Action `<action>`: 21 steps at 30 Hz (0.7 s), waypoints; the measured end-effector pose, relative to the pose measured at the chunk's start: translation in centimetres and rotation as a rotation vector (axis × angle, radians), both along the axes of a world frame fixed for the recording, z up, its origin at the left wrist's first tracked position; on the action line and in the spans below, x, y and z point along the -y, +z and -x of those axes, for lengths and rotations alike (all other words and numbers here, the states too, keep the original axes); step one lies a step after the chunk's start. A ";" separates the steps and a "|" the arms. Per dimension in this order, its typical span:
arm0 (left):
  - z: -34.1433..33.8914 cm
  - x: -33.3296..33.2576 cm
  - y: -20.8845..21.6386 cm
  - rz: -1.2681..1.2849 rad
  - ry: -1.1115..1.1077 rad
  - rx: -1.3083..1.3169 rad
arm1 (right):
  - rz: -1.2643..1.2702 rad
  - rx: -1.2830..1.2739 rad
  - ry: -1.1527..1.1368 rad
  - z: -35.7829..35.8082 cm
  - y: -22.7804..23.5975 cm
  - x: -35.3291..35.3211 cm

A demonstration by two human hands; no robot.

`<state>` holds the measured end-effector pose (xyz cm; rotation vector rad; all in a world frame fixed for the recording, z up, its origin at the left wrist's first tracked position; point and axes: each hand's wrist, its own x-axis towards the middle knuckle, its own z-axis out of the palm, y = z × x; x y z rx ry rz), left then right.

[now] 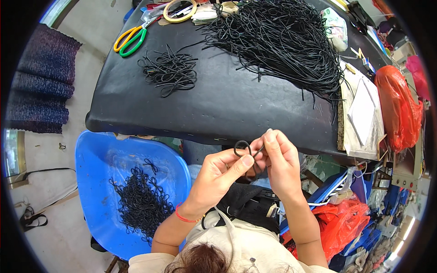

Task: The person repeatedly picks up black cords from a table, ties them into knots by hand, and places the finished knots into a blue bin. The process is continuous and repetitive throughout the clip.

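A black cord is bent into a small loop between my hands, just off the near edge of the black-covered table. My left hand pinches the cord at the base of the loop, thumb against forefinger. Close beside it, my right hand is closed on another part of the same cord, its thumb and fingertips pressed together. The lower fingers and the cord's ends are partly hidden. On the table lie a small bunch of looped cords and a large heap of straight black cords.
At the left below the table stands a blue plastic tub with a pile of knotted black cords. Scissors with yellow and green handles and a tape roll lie at the back left. Red plastic bags hang at the right.
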<state>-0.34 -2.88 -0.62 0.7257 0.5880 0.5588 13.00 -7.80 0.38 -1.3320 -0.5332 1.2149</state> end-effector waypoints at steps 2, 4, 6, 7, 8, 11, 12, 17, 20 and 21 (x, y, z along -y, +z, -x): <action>-0.5 0.2 -0.4 0.030 0.122 0.030 | -0.060 -0.033 -0.097 0.6 0.3 -0.6; -0.7 0.0 -0.5 0.109 0.242 0.057 | -0.043 -0.036 -0.051 -0.2 0.0 0.5; -0.9 -0.1 -0.6 0.130 0.236 0.120 | -0.051 -0.029 0.003 -0.7 -0.9 2.0; -1.0 -0.2 -0.6 0.119 0.224 0.120 | -0.081 0.054 0.003 -0.3 -1.2 2.2; -1.1 0.0 -0.7 0.111 0.204 0.122 | -0.106 0.077 0.006 0.1 -1.2 2.3; -1.2 0.4 -0.5 0.090 0.181 0.071 | -0.094 0.143 -0.042 0.4 -0.3 1.4; -1.0 0.4 -0.2 0.080 0.164 0.048 | -0.086 0.125 -0.033 0.2 -0.4 1.4; 0.0 -0.1 -0.6 -0.079 0.017 -0.124 | 0.015 0.259 0.026 -0.2 -0.2 1.4; -0.9 0.9 -0.2 -0.615 0.082 -0.491 | -0.199 1.079 -0.056 0.4 -1.1 0.8; -0.7 0.8 -0.4 -0.509 0.025 -0.452 | -0.076 0.847 -0.039 0.3 -0.6 0.7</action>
